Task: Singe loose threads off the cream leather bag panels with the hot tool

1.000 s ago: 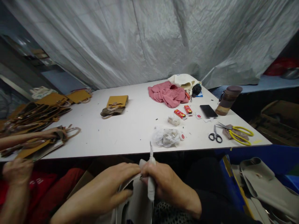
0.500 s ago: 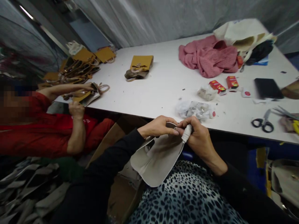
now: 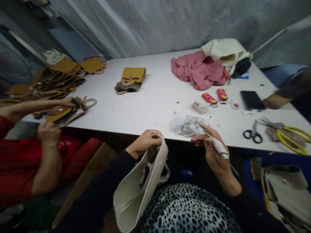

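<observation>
- The left hand (image 3: 148, 142) has its grip closed on the upper edge of a pale grey bag piece (image 3: 155, 171), the thumb lying against its inner side.
- That bag piece hangs aslant in front of the person, below the near edge of the white desk (image 3: 136, 121), its opening facing up and left; its lower end is over the lap, beside the spotted garment (image 3: 187, 207).
- The right hand (image 3: 216, 155) is well apart from the bag piece. Its grip holds a tool with a white-wrapped handle (image 3: 220, 148), the thin shaft pointing back along the wrist, while the fingers stretch forward.
- Those fingers are near a crumpled clear plastic bag (image 3: 189, 125) at the desk's near edge; whether they touch it I cannot tell.
- Beyond the plastic lie 2 small red boxes (image 3: 209, 99) and a black phone (image 3: 252, 99).
- Right of the plastic are 1 pair of black-handled scissors (image 3: 253, 133) and 1 pair of yellow-handled shears (image 3: 291, 137).
- A pink cloth (image 3: 196, 69) lies at the back, against a cream bag (image 3: 221, 48).
- At left, a co-worker in red (image 3: 21, 161) has both hands at a mustard bag (image 3: 64, 115).
</observation>
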A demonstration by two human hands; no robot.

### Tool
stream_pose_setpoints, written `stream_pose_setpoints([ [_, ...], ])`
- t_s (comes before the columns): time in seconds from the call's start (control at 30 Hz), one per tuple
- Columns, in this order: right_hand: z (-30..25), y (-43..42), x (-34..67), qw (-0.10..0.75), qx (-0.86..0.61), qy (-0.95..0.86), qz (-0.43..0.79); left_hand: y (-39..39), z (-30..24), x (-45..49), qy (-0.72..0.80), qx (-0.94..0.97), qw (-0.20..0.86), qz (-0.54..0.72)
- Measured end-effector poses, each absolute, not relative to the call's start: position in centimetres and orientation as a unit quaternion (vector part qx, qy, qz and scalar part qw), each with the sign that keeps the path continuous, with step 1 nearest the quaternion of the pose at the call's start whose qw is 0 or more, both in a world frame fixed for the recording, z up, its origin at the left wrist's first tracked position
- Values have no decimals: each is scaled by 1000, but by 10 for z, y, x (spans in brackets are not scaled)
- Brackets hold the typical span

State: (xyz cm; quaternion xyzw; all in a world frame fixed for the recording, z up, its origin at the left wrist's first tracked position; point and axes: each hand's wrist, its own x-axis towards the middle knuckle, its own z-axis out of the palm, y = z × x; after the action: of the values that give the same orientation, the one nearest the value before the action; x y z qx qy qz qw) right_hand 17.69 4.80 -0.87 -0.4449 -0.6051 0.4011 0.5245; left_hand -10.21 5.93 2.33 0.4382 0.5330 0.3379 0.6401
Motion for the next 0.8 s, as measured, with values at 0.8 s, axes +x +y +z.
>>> stream_pose_setpoints([
  [0.8, -31, 110, 191, 448, -515, -701, 208, 61, 6, -21, 615, 543, 519, 241],
])
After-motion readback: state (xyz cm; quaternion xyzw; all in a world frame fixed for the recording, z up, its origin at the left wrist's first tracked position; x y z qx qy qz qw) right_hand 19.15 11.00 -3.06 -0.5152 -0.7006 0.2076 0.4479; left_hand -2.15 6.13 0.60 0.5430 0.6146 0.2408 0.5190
